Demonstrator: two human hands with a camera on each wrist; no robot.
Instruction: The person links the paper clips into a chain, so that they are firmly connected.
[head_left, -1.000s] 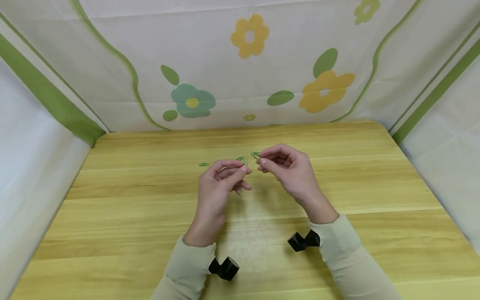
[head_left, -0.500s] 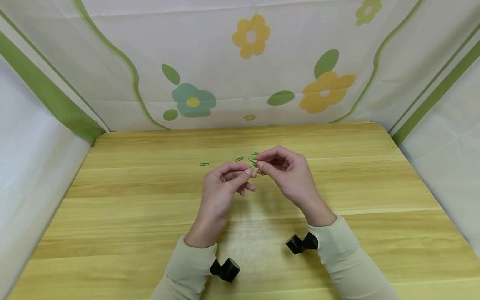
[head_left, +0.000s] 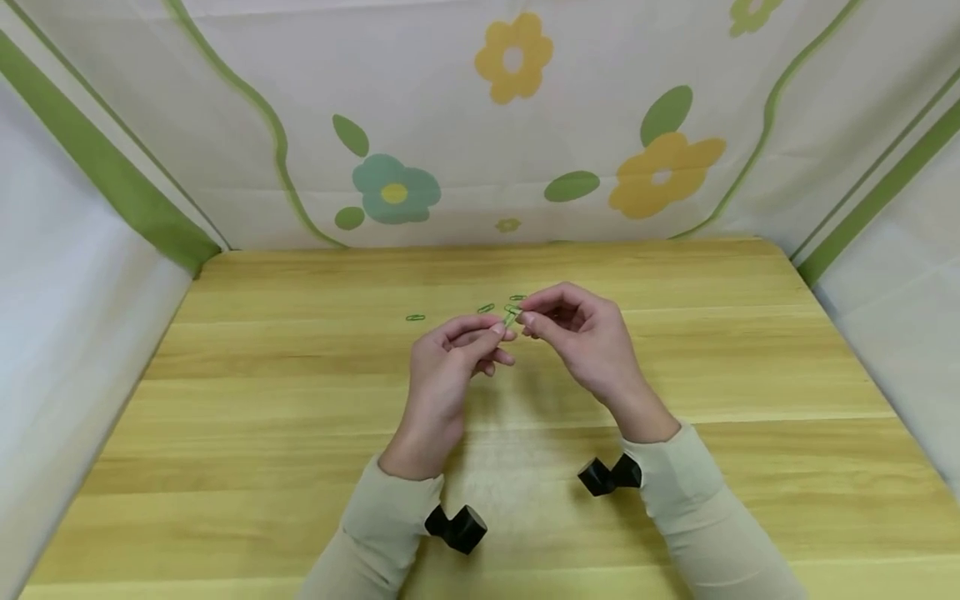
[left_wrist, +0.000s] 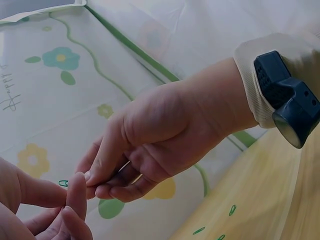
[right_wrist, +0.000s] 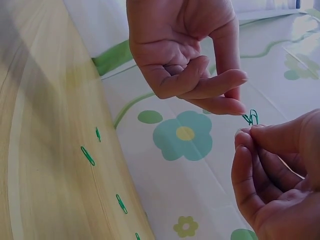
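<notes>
We look down on a wood-grain surface (head_left: 262, 400) across the lower part of the head view, with a white cloth (head_left: 450, 100) printed with yellow, teal and green flowers behind it at the top of the frame. Loose green paper clips (head_left: 416, 317) lie on the surface, one left of centre and two near the middle of the frame; in the right wrist view we count four at the left. At centre, the left hand (head_left: 447, 367) pinches a clip (head_left: 509, 321) between thumb and forefinger, its other fingers loosely bent. Just to its right, the right hand (head_left: 588, 342) pinches a second clip (head_left: 513, 309) the same way. The held clips sit close together between the fingertips, too small for us to tell whether they are linked.
</notes>
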